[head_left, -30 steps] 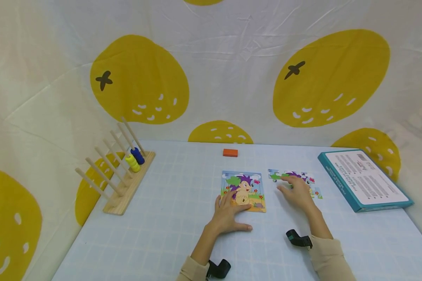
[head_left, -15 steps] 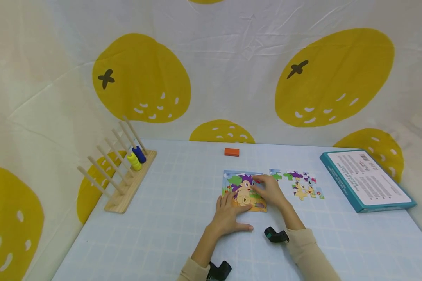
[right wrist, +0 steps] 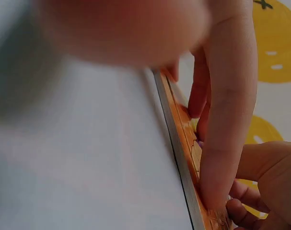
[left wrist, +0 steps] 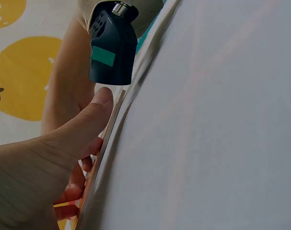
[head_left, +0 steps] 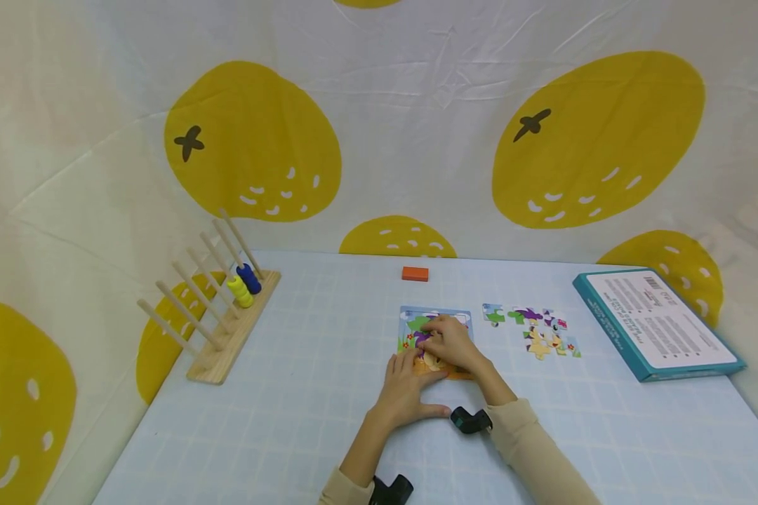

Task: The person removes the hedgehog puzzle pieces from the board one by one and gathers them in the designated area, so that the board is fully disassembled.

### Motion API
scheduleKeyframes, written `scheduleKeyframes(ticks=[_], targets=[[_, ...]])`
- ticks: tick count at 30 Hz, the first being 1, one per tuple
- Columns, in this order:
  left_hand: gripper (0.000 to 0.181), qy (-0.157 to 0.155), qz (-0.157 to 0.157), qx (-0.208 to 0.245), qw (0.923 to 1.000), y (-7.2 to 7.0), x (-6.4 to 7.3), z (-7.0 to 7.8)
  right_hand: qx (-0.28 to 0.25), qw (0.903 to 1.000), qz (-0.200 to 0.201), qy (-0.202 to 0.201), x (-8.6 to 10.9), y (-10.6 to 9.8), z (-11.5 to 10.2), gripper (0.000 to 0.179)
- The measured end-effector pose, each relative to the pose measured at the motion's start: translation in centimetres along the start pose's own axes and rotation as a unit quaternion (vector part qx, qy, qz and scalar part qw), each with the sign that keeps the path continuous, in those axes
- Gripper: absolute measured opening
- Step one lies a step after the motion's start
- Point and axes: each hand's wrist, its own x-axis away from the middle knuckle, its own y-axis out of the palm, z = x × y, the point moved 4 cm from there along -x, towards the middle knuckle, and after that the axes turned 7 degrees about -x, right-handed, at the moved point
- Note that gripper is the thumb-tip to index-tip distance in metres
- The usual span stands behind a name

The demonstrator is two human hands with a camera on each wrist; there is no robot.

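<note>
A square picture puzzle board (head_left: pixel 410 319) with a purple hedgehog lies on the table, partly covered by both hands. My left hand (head_left: pixel 399 396) rests its spread fingertips on the board's lower left edge, its thumb stretched out over the table. Over the board's middle, my right hand (head_left: pixel 453 344) pinches a puzzle piece, mostly hidden under its fingers. The right wrist view shows a finger (right wrist: pixel 222 143) of that hand touching the wooden board (right wrist: pixel 183 139). Several loose puzzle pieces (head_left: pixel 539 344) lie to the right of the board, with one corner piece (head_left: pixel 494 313) slightly apart.
A teal and white box (head_left: pixel 663 322) lies at the right. At the left stands a wooden peg rack (head_left: pixel 234 337) holding yellow beads (head_left: pixel 240 292) and blue beads (head_left: pixel 249 278). An orange block (head_left: pixel 415 273) sits behind the board, before the fruit-patterned cloth (head_left: pixel 417 140).
From over the loose pieces, my right hand has moved left to the middle of the board. My left hand has stayed at the board's lower left.
</note>
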Motion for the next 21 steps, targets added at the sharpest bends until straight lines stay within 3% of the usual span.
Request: scheduleKeyframes(ticks=[6,13,21], targets=[[0.06,-0.002,0.02,0.003,0.9998,-0.39,0.13,-0.32,-0.004,0.9993,-0.016,0.033,-0.16,0.01,0.13,0.027],[0.059,-0.01,0.018,0.023,0.9995,-0.57,0.23,-0.65,-0.027,0.9944,-0.048,0.091,-0.39,-0.14,0.39,0.03],[0.058,-0.024,0.012,0.036,0.999,-0.44,0.11,-0.94,-0.054,0.9902,-0.065,0.112,-0.72,-0.3,0.46,0.029]])
